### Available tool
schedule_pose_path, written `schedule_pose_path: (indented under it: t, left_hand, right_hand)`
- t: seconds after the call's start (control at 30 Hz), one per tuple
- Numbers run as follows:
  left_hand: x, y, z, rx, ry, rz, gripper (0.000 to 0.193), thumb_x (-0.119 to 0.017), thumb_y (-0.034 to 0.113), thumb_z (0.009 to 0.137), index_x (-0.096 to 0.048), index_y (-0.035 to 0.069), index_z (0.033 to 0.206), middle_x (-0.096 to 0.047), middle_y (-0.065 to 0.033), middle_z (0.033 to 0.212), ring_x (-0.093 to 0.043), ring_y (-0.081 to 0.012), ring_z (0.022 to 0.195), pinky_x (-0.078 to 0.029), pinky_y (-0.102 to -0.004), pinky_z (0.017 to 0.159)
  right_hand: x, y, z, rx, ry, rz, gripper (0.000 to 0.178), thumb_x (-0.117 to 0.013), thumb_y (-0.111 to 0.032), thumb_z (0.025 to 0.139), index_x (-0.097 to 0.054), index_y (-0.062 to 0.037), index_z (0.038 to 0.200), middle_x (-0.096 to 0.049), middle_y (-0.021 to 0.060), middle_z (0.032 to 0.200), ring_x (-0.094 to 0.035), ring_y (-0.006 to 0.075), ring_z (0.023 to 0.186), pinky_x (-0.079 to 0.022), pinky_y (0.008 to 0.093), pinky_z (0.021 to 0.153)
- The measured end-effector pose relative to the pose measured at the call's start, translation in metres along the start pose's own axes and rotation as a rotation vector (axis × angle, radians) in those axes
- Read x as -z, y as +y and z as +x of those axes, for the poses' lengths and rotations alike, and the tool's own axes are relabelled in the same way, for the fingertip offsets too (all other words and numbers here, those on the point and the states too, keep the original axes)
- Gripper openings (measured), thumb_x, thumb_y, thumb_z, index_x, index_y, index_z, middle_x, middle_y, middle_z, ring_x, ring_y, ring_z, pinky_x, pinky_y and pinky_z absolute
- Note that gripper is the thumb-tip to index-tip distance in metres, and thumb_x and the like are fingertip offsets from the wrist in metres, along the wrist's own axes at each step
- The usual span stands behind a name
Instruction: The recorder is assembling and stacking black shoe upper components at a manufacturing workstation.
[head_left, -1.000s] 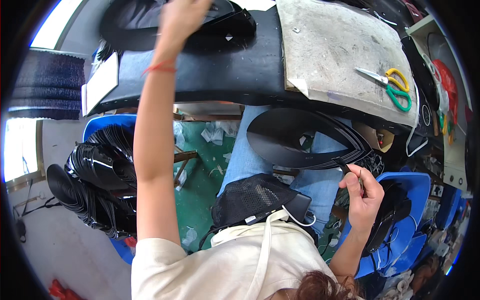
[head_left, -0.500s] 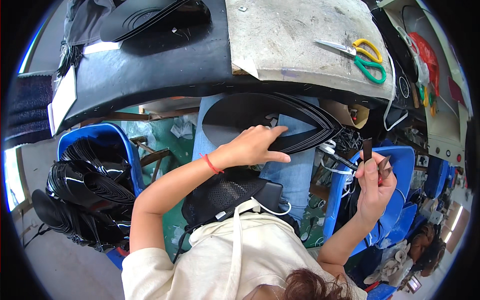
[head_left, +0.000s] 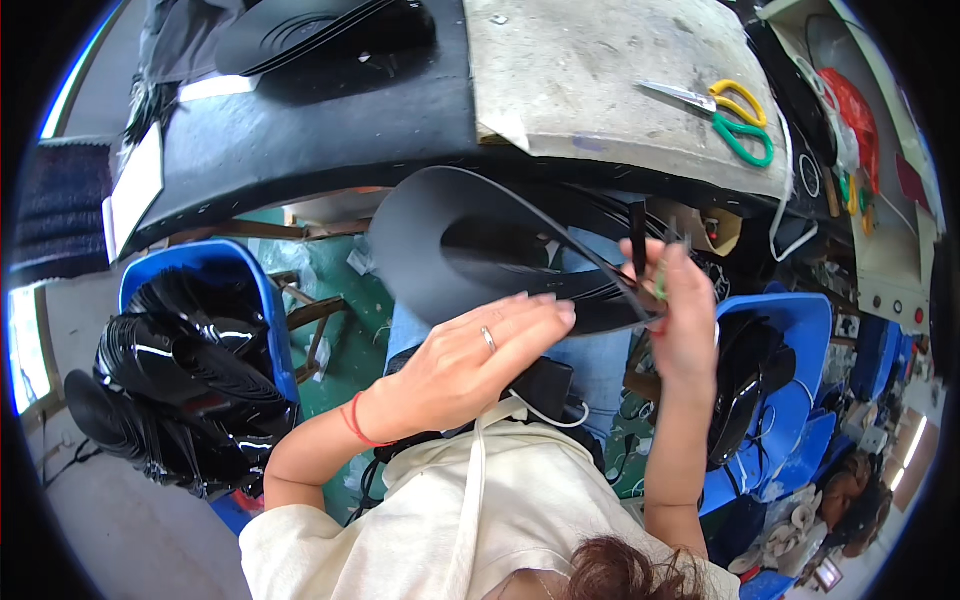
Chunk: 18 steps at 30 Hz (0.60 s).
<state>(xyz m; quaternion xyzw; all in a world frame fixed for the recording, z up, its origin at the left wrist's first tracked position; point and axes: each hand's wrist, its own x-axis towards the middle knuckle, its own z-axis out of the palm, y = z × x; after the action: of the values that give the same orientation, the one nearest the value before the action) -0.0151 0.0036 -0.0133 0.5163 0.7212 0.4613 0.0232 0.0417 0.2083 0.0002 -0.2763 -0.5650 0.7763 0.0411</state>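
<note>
A stack of thin black curved sheets point(head_left: 420, 225), looped to a point at the right like visor brims, lies across my lap. The top sheet bows upward around a central opening. My left hand point(head_left: 480, 350), with a ring and red wrist cord, rests at the near edge, its fingers stretched out together; its thumb is hidden. My right hand point(head_left: 685, 310) is closed at the stack's pointed right end, smeared by motion. Narrow blades point(head_left: 676, 232) of what look like small snips and a flat black strip point(head_left: 638, 238) stick up from its fingers.
Scissors point(head_left: 735, 120) with yellow and green handles lie on the pale work board point(head_left: 590, 70). More black sheets point(head_left: 310, 40) sit at the table's far left. A blue bin point(head_left: 270, 300) of glossy black pieces stands left, another blue bin point(head_left: 815, 330) right.
My right hand has come left and up to the stack's pointed end. My left hand has drawn back to the near edge. The top sheet has lifted and bowed up.
</note>
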Motion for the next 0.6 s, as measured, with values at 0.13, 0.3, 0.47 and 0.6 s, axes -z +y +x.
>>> schedule_pose_path:
  t: [0.13, 0.3, 0.47, 0.6]
  left_hand:
    - [0.008, 0.029, -0.009, 0.716, 0.084, -0.839, 0.031, -0.060, 0.011, 0.086, -0.052, -0.002, 0.112, -0.060, -0.0089, 0.101, -0.057, -0.0100, 0.089, -0.047, -0.0264, 0.074]
    - [0.014, 0.035, -0.009, 0.925, 0.426, -1.239, 0.029, -0.060, 0.012, 0.087, -0.050, -0.003, 0.110, -0.057, -0.0027, 0.100, -0.052, -0.0050, 0.087, -0.045, -0.0220, 0.073]
    - [0.011, 0.027, -0.016, 0.833, 0.462, -1.083, 0.027, -0.059, 0.009, 0.087, -0.052, -0.004, 0.110, -0.058, -0.0026, 0.100, -0.052, -0.0046, 0.088, -0.044, -0.0211, 0.076]
    - [0.001, 0.017, -0.025, 0.852, 0.328, -0.970, 0.021, -0.052, 0.002, 0.088, -0.051, -0.004, 0.108, -0.058, -0.0011, 0.087, -0.046, -0.0038, 0.076, -0.041, -0.0200, 0.066]
  right_hand:
    - [-0.061, 0.016, -0.009, 0.323, 0.074, -0.297, 0.016, -0.063, -0.015, 0.085, -0.058, -0.0018, 0.091, -0.057, -0.0014, 0.074, -0.046, 0.0021, 0.059, -0.038, 0.0162, 0.053]
    - [-0.078, 0.009, -0.005, 0.591, 0.021, -0.688, 0.016, -0.068, -0.007, 0.078, -0.058, -0.0004, 0.088, -0.056, 0.0036, 0.069, -0.048, 0.0072, 0.055, -0.039, 0.0206, 0.047]
    - [-0.072, 0.002, 0.000, 0.594, -0.112, -0.800, 0.013, -0.067, -0.005, 0.078, -0.060, 0.0001, 0.088, -0.057, 0.0043, 0.068, -0.052, 0.0086, 0.057, -0.041, 0.0215, 0.052]
    - [-0.046, -0.026, 0.001, 0.268, -0.315, -0.796, 0.012, -0.070, -0.005, 0.074, -0.061, 0.0006, 0.080, -0.057, 0.0025, 0.062, -0.047, 0.0040, 0.056, -0.039, 0.0195, 0.052]
